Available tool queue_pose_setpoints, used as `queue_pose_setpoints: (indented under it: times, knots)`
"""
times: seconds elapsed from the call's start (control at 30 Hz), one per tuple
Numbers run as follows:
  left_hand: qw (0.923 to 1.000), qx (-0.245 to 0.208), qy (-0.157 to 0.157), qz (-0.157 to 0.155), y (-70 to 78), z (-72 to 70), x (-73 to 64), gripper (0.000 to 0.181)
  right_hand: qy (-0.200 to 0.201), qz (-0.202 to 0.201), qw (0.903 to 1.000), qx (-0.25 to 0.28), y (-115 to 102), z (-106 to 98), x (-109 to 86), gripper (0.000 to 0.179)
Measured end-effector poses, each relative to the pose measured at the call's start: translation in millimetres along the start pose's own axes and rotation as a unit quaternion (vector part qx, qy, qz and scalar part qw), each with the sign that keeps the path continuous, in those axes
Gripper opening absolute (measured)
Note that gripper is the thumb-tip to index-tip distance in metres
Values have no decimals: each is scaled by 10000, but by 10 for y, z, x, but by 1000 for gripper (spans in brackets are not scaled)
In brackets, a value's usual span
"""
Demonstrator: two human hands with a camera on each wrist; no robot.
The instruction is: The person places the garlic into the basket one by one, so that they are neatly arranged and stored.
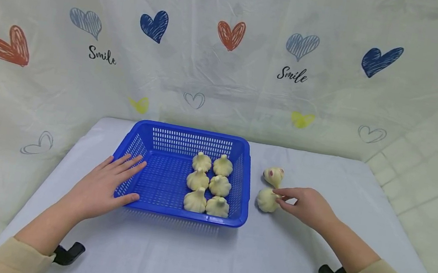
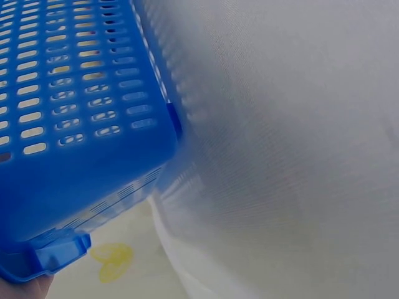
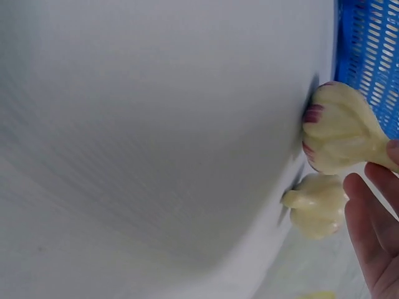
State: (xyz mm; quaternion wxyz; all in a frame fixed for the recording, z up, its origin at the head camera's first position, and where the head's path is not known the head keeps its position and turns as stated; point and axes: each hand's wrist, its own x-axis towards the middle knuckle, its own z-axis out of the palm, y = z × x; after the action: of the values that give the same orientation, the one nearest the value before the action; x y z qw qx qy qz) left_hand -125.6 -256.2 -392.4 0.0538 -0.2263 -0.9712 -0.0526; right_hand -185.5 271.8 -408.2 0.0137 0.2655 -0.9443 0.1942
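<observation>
My left hand (image 1: pixel 97 190) rests over the left rim of a blue plastic basket (image 1: pixel 175 213), fingers spread and straight. Only a sliver of that hand shows at the bottom corner of the left wrist view. To the right of the basket, my right hand (image 1: pixel 307 208) pinches a garlic bulb (image 1: pixel 267 200) by its stem, between thumb and fingertips. Purple streaks mark this bulb (image 3: pixel 340 128) in the right wrist view, where it sits right at the cloth. Just behind it lies a second garlic bulb (image 1: pixel 273 176), also outside the basket.
Several garlic bulbs (image 1: pixel 220 186) stand in two columns along the basket's right side, stems mostly up. A white cloth (image 1: pixel 186 261) covers the table. Behind it hangs a pale sheet (image 1: pixel 237 0) printed with hearts and the word Smile.
</observation>
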Motion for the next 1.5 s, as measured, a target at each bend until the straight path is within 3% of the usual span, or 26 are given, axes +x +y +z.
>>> queue_pose_setpoints:
  times: [0.4, 0.8, 1.23, 1.5]
  knots:
    - [9998, 8, -201, -53, -9, 0, 16, 82, -13, 388, 9992, 85, -22, -76, -4, 29]
    - [9999, -14, -139, -1, -3, 10, 22, 80, 99, 441, 9983, 365, -100, -342, 80, 30]
    - [9999, 17, -149, -17, -1, -6, 13, 81, 123, 529, 9971, 529, -257, -573, 256, 32]
    - [9999, 25, -154, -30, -1, -10, 9, 80, 179, 368, 9972, 620, -416, -704, 507, 30]
